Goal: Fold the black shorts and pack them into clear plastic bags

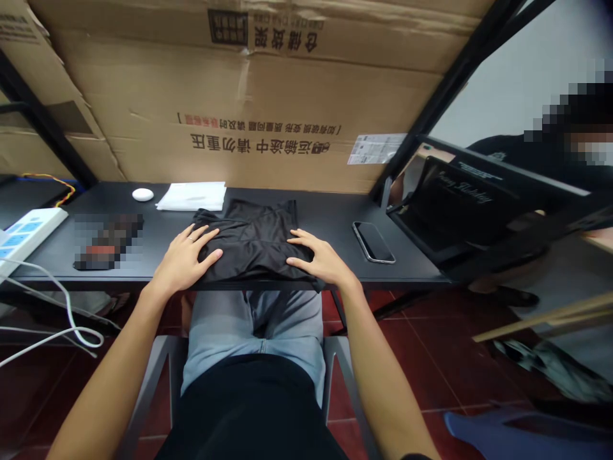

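Note:
A piece of thin black clothing that looks like a pair of shorts (253, 239) lies creased on the dark desk, its near edge reaching the desk's front edge. My left hand (186, 259) rests on its left side, fingers spread, with a ring on one finger. On the right side of the cloth lies my right hand (320, 255), fingers also apart and flat. Neither hand grips the fabric. Just behind the garment is a folded white sheet or packet (191, 196).
A phone (373, 242) lies at the right, a small white rounded case (142, 194) at the back left, beside a blurred-out dark item (109, 243). A power strip (33, 236) with cables sits far left. Cardboard (268, 96) walls the back. A person (541, 147) is at right.

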Tool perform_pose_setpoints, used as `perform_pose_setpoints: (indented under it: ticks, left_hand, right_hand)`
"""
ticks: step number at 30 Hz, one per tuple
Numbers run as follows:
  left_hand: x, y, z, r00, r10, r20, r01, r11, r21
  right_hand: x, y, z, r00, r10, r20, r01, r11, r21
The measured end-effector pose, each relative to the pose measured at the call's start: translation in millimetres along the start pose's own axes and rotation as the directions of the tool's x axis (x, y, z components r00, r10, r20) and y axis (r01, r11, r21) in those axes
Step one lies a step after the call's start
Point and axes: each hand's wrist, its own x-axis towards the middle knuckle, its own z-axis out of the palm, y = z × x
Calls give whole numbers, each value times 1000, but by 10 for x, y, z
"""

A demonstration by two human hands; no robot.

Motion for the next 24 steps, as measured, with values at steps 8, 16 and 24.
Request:
perform_pose_setpoints:
  ticks: [8,16,24]
  left_hand:
    - [3,-2,6,1000,-3,4,3,1000,2]
    - [0,6,-3,1000,-9,-1,9,1000,-3]
    - [-1,1,-3,1000,2,-6,-2,1000,-3]
  right_hand:
    - [-2,14,2,1000,-5,-2,5,1000,-2]
    - [3,17,5,1000,-8,-1,8,1000,-5]
    - [5,16,6,1000,0,6,0,1000,-1]
